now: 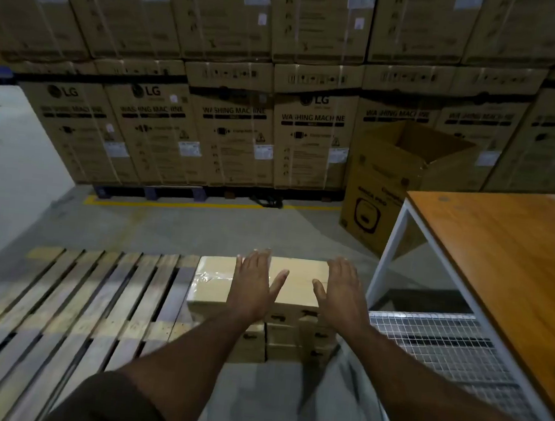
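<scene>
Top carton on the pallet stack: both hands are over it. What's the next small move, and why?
Probably slide the left hand out to the left end of the top carton and curl both hands' fingers round its edges. It and the right hand lie flat on the top with straight fingers, gripping nothing, the left one near the middle.

It was a warehouse: washing-machine cartons (232, 139) stood stacked high on pallets, a yellow floor line (182, 204) ran along them, and a bare wooden pallet (71, 293) lay nearby.
</scene>
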### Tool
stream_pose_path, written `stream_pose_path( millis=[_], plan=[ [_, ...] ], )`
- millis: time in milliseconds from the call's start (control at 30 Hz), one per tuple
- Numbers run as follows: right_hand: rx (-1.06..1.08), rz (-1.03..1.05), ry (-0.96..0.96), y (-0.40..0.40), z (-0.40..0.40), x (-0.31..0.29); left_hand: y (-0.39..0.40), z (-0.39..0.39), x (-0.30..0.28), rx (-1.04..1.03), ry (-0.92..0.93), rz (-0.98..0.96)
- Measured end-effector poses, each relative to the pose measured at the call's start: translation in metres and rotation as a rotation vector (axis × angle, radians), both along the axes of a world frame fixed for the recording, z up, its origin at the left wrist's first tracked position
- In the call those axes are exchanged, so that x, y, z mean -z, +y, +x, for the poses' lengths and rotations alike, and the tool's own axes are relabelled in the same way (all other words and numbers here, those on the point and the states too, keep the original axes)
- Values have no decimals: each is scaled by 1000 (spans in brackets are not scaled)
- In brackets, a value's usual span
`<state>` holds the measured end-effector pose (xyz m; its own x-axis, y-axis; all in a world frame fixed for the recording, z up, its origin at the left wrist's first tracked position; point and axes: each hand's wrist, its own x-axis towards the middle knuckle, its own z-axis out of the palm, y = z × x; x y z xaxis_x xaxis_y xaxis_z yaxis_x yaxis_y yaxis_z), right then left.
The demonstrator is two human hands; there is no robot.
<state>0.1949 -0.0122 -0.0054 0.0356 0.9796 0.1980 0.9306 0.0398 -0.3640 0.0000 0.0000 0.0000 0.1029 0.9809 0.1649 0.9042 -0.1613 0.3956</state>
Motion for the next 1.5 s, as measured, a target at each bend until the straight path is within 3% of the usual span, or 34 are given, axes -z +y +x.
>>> stream_pose_path(
  millis=[633, 900, 1167, 1500],
  plan=[
    [170, -295, 94, 181, -1, 110, 210, 6, 121, -20, -219, -407],
    [151, -392, 95, 251, 35, 173, 271, 33, 178, -165, -313, -560],
    [186, -512, 90, 326, 70, 274, 334, 59, 264, -364, -403, -665],
    [264, -744, 222, 350, 91, 349, 350, 55, 363, -619, -376, -761]
  ],
)
